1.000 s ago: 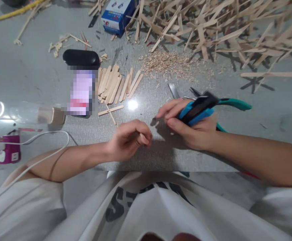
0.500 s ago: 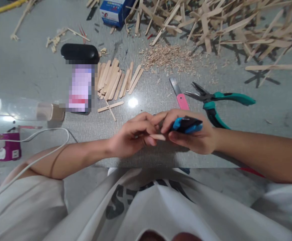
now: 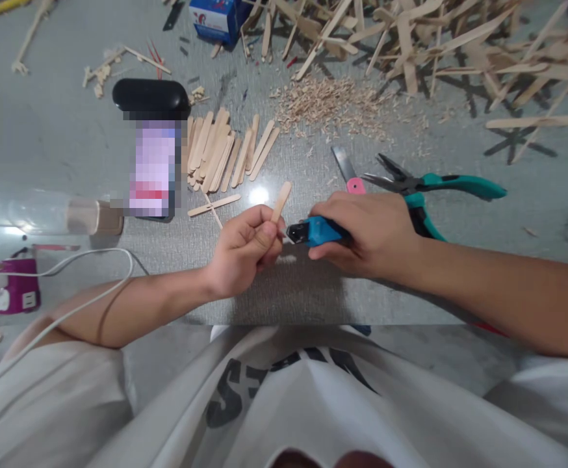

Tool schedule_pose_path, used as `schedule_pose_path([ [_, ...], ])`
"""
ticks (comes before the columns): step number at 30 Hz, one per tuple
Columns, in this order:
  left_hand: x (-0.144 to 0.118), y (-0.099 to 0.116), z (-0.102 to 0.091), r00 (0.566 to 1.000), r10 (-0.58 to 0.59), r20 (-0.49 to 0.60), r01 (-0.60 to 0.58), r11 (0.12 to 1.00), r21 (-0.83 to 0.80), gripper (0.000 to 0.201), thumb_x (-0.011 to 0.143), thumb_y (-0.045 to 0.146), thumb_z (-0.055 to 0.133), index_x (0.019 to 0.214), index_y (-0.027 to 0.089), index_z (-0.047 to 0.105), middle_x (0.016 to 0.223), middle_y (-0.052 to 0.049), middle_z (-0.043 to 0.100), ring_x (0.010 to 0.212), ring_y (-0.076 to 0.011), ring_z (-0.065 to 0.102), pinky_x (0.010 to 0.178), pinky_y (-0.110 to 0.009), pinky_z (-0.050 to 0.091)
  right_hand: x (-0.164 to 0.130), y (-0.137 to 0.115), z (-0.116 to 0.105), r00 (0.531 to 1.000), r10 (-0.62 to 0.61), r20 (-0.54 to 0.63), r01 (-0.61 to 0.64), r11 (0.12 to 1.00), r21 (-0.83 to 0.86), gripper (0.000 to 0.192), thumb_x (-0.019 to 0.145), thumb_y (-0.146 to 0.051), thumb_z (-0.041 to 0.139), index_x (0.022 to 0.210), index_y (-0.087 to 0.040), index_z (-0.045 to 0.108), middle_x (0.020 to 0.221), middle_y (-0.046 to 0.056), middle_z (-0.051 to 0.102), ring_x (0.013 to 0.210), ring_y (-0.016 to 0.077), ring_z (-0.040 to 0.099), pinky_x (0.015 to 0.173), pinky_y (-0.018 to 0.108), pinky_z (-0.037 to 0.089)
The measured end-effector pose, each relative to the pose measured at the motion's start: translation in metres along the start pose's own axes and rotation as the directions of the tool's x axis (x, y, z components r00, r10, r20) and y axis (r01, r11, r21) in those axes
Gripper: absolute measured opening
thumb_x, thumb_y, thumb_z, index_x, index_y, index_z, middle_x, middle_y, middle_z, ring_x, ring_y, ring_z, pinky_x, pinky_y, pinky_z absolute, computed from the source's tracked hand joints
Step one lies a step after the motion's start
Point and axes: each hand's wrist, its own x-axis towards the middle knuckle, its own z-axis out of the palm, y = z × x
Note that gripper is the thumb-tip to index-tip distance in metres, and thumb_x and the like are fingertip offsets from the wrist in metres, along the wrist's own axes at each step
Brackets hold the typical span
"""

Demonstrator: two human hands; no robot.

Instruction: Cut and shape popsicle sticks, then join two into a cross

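Note:
My left hand (image 3: 247,244) pinches a short wooden craft stick (image 3: 281,201) between thumb and fingers, its rounded end pointing up and away from me. In my right hand (image 3: 374,231) is a blue and black utility knife (image 3: 325,231), its tip pointing left. The blade end comes close to the lower part of the stick, beside my left fingertips; whether it touches the wood I cannot tell. Beyond my left hand lies a bunch of cut craft sticks (image 3: 216,156), with two crossed sticks (image 3: 223,205) nearer to me.
Green-handled pliers (image 3: 459,185) and a pink-handled cutter (image 3: 355,185) lie beyond my right hand. Wood shavings (image 3: 337,104) and a large stick heap (image 3: 459,39) are farther back. At left are a phone (image 3: 152,169), black case (image 3: 150,97), clear bottle (image 3: 45,211) and white cable (image 3: 93,253).
My hands have moved slightly apart. The stick has turned from lying sideways to pointing up, and the utility knife has swung round so its tip faces the left hand.

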Motion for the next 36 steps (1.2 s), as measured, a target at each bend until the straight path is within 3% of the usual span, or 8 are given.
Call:
schedule_pose_path([
  [13,-0.0014,0.002,0.0,0.999,-0.007,0.032,0.008,0.999,-0.04,0.039,0.12,0.054,0.07,0.098,0.023,0.059,0.06,0.014,0.036,0.046,-0.0049,0.022,0.048,-0.018,0.03,-0.005,0.0001,0.0064,0.997,0.072,-0.041,-0.072,0.997,-0.003,0.077,0.114,-0.095,0.041,0.119,-0.03,0.083,0.096,0.009,0.087,0.074,0.0271,0.072,0.064,0.042,0.038],
  [22,-0.0001,0.0026,0.0009,1.0,-0.02,0.016,0.02,0.999,-0.049,0.045,0.117,0.058,0.074,0.094,0.024,0.056,0.059,0.014,0.033,0.047,-0.0051,0.021,0.049,-0.018,0.032,-0.005,-0.0021,0.0079,0.997,0.048,-0.06,-0.053,0.996,-0.077,0.083,0.116,-0.094,0.034,0.119,-0.028,0.083,0.095,0.008,0.086,0.075,0.0253,0.073,0.065,0.04,0.038],
  [31,-0.0002,0.003,0.0012,0.999,-0.009,0.043,0.013,0.996,-0.088,0.038,0.12,0.052,0.07,0.098,0.024,0.058,0.061,0.014,0.034,0.046,-0.0054,0.021,0.047,-0.017,0.03,-0.0044,-0.0018,0.006,0.998,0.037,-0.053,-0.04,0.998,-0.055,0.078,0.116,-0.092,0.039,0.123,-0.028,0.083,0.098,0.009,0.087,0.078,0.0269,0.075,0.065,0.042,0.04],
  [36,0.0004,0.0037,0.0009,0.999,-0.034,0.042,0.037,0.996,-0.076,0.045,0.116,0.058,0.076,0.093,0.024,0.057,0.06,0.013,0.034,0.047,-0.0056,0.023,0.048,-0.018,0.032,-0.0037,-0.0012,0.005,0.998,0.06,-0.014,-0.06,0.997,-0.048,0.08,0.114,-0.095,0.042,0.122,-0.028,0.084,0.1,0.009,0.088,0.078,0.0265,0.075,0.064,0.041,0.038],
])
